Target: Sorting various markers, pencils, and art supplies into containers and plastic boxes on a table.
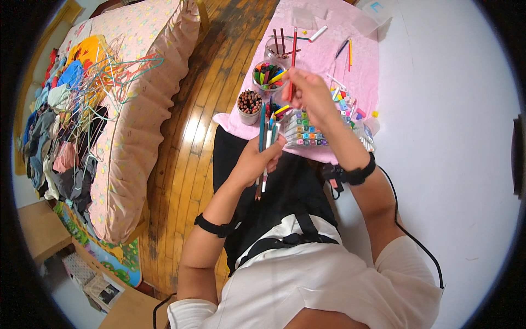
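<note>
My left hand (263, 158) grips a small bundle of pens and pencils (268, 137), among them a teal pencil and a white pen. Between the fingers of my right hand (306, 92) is a red pencil (294, 53), upright and raised over the pink cloth (320, 49). Just left of that hand stands a clear cup of markers (263, 76). Nearer me are a cup packed with brown pencils (249, 103) and another cup of pens (273, 109), partly hidden by the bundle. A clear cup (276, 48) farther back holds a few dark pencils.
Rows of cap-marked markers (304, 133) lie in clear cases under my right forearm. Erasers and small blocks (343, 98) are scattered to the right. Loose pencils (349, 55) and a white marker (318, 33) lie behind. Leftward, a bed (135, 172) bears clothes and tangled hangers (111, 74).
</note>
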Action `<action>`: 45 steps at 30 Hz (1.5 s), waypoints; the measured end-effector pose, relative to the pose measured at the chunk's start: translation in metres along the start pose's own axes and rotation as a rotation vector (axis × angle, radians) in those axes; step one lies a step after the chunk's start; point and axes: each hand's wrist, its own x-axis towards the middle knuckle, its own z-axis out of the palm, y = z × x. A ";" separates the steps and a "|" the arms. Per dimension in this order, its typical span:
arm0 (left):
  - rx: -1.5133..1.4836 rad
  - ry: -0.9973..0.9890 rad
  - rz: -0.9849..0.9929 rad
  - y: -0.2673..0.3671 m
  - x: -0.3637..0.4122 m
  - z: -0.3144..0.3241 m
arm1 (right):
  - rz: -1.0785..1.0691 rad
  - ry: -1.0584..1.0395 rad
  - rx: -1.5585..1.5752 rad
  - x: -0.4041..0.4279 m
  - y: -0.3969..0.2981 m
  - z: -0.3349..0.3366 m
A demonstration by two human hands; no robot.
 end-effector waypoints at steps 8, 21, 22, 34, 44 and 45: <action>-0.064 0.006 0.018 0.006 0.002 0.001 | 0.270 -0.047 0.265 0.057 -0.011 -0.029; -0.044 0.009 -0.022 -0.009 0.005 -0.007 | -0.453 0.241 -0.292 0.007 -0.013 -0.007; -0.043 0.009 -0.023 -0.013 0.004 -0.010 | -0.429 0.231 -0.404 0.004 -0.009 -0.006; -0.075 0.004 0.030 -0.007 0.006 -0.008 | -0.725 0.191 -1.082 -0.016 0.039 -0.001; 0.016 0.013 0.060 -0.008 0.014 -0.006 | -0.129 -0.146 -0.713 -0.014 0.022 0.025; 0.017 -0.014 0.061 -0.007 0.014 -0.006 | -0.050 -0.235 -0.506 -0.013 0.024 0.023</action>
